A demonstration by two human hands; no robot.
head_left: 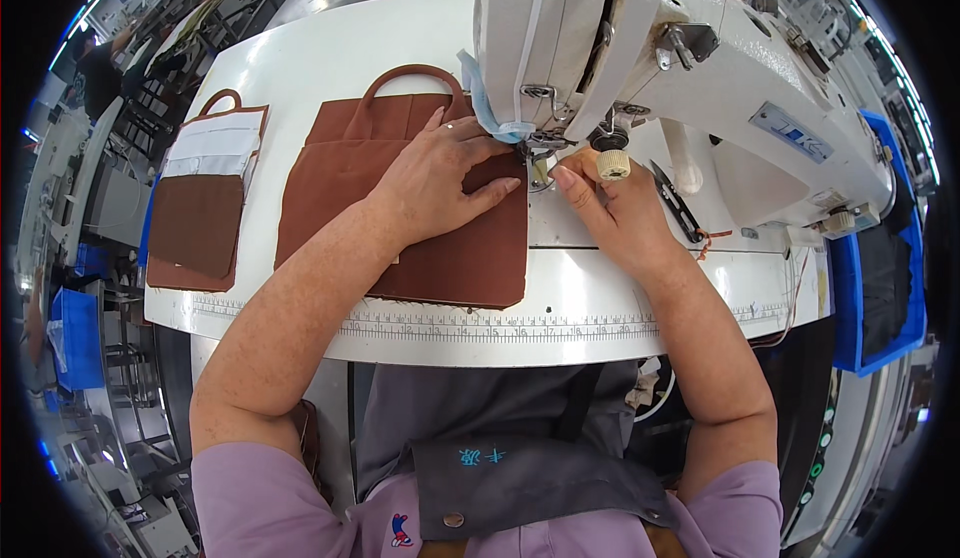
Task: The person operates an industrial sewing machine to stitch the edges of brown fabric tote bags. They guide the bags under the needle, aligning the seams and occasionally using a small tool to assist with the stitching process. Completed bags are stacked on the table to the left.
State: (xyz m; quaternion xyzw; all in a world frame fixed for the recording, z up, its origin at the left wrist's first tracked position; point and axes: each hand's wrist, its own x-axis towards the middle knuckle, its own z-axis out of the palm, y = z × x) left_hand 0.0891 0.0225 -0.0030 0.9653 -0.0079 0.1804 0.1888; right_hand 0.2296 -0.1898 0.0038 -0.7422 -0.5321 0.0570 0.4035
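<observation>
A reddish-brown bag piece (455,263) with a looped handle at its far edge lies on the white sewing table. My left hand (440,173) rests on it with fingers stretched out and thumb spread, pressing it flat. Its right edge reaches the needle area of a white sewing machine (545,43). Just right of the needle is my right hand (625,213), with thumb and forefinger drawn together and the other fingers curled. The machine head hides part of those fingers, and what they pinch, if anything, cannot be made out. A pale blue strip of cloth (482,108) hangs at the machine head.
On the left lie stacked brown bag pieces (200,223) with a white sheet. Black thread snips (675,203) lie right of my right hand. A printed ruler (480,330) runs along the near table edge. A blue bin (885,258) with dark material stands at the right.
</observation>
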